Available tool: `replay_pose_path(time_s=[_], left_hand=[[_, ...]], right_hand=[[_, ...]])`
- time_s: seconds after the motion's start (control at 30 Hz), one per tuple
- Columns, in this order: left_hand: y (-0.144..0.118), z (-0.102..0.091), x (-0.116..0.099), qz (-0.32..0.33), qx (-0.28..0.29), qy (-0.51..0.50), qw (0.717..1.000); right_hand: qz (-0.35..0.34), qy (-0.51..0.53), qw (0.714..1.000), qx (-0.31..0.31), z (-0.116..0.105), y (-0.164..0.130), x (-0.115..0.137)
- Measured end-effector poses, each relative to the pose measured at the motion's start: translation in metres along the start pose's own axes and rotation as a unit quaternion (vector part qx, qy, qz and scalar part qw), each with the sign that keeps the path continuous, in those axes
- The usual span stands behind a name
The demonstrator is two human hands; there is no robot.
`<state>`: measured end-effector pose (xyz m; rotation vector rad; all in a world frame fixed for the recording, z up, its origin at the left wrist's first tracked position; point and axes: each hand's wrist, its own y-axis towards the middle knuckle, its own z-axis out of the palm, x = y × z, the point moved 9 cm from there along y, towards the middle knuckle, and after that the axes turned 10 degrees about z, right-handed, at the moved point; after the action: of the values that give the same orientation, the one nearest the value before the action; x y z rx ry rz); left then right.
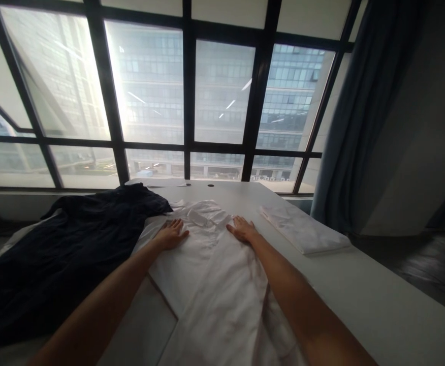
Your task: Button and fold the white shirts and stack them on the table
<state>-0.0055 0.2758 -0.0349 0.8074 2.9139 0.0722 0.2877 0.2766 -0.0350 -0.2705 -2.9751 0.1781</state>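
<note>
Right now I have both palms flat on the white cotton shirt (211, 274) spread face-up along the long white table (378, 300). My left hand (172, 234) lies with fingers spread just left of the collar, my right hand (243, 229) likewise just right of it. A dark navy garment (66, 249) lies beside the shirt on the left; a folded white cloth (304, 229) rests to the right.
</note>
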Motion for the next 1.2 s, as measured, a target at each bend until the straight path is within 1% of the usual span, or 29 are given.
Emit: replay_pose_path(time_s=[0.07,0.17,0.23,0.27,0.33,0.4,0.43,0.5,0.6,0.67,0.7,0.73,0.8,0.83,0.9,0.97,1.03,1.07,1.13,1.2], left_hand=[[0.001,-0.003,0.000,0.000,0.003,0.003,1.000],[-0.001,-0.015,-0.006,-0.012,0.005,0.016,1.000],[-0.006,-0.021,-0.014,-0.010,0.000,0.037,0.999],[-0.010,-0.024,-0.020,-0.001,-0.008,0.047,0.999],[-0.021,-0.024,-0.031,0.017,-0.025,0.050,0.998],[-0.034,-0.017,-0.037,0.022,-0.027,0.028,0.999],[-0.039,-0.014,-0.038,0.019,-0.020,0.017,0.999],[-0.045,-0.009,-0.041,0.013,-0.005,0.004,1.000],[-0.044,-0.013,-0.045,0.004,0.011,0.012,1.000],[-0.042,-0.020,-0.048,-0.008,0.001,0.031,0.999],[-0.042,-0.021,-0.050,-0.012,-0.005,0.036,0.999],[-0.043,-0.021,-0.052,-0.013,-0.009,0.035,0.999],[-0.047,-0.017,-0.056,-0.006,-0.003,0.020,1.000],[-0.049,-0.014,-0.058,-0.003,0.004,0.010,1.000],[-0.055,-0.012,-0.061,0.002,0.012,0.007,1.000],[-0.062,-0.016,-0.064,-0.009,0.005,0.026,1.000],[-0.072,-0.021,-0.074,-0.020,-0.012,0.040,0.999],[-0.078,-0.022,-0.082,-0.017,-0.021,0.039,0.999],[-0.092,-0.021,-0.105,0.018,-0.025,0.020,0.999],[-0.105,-0.015,-0.130,0.060,-0.001,-0.006,0.998]], right_hand=[[0.011,-0.011,1.000,-0.001,-0.003,-0.001,0.001],[0.015,-0.041,0.998,-0.046,-0.015,-0.011,0.010],[0.008,-0.046,0.996,-0.071,-0.019,-0.022,0.017],[0.002,-0.042,0.997,-0.067,-0.017,-0.029,0.019],[-0.004,-0.028,0.999,-0.025,-0.007,-0.039,0.017],[-0.004,-0.016,1.000,0.014,0.005,-0.046,0.011],[-0.002,-0.011,1.000,0.023,0.008,-0.048,0.007],[0.000,-0.002,1.000,0.017,0.008,-0.048,0.003],[-0.002,-0.013,1.000,-0.023,-0.003,-0.046,0.007],[0.008,-0.021,0.998,-0.056,-0.010,-0.048,0.011],[0.010,-0.020,0.998,-0.061,-0.010,-0.050,0.014],[0.008,-0.014,0.998,-0.059,-0.009,-0.054,0.016],[-0.012,-0.001,0.999,-0.031,-0.001,-0.063,0.022],[-0.021,0.001,1.000,-0.022,0.002,-0.068,0.024],[-0.015,-0.007,0.999,-0.039,-0.002,-0.082,0.026],[0.000,-0.017,0.997,-0.071,-0.012,-0.099,0.029],[-0.014,-0.011,0.997,-0.080,-0.016,-0.122,0.040],[-0.039,-0.004,0.997,-0.067,-0.013,-0.135,0.048],[-0.100,0.009,0.995,-0.029,0.000,-0.160,0.065],[-0.139,0.008,0.990,0.000,0.014,-0.181,0.074]])
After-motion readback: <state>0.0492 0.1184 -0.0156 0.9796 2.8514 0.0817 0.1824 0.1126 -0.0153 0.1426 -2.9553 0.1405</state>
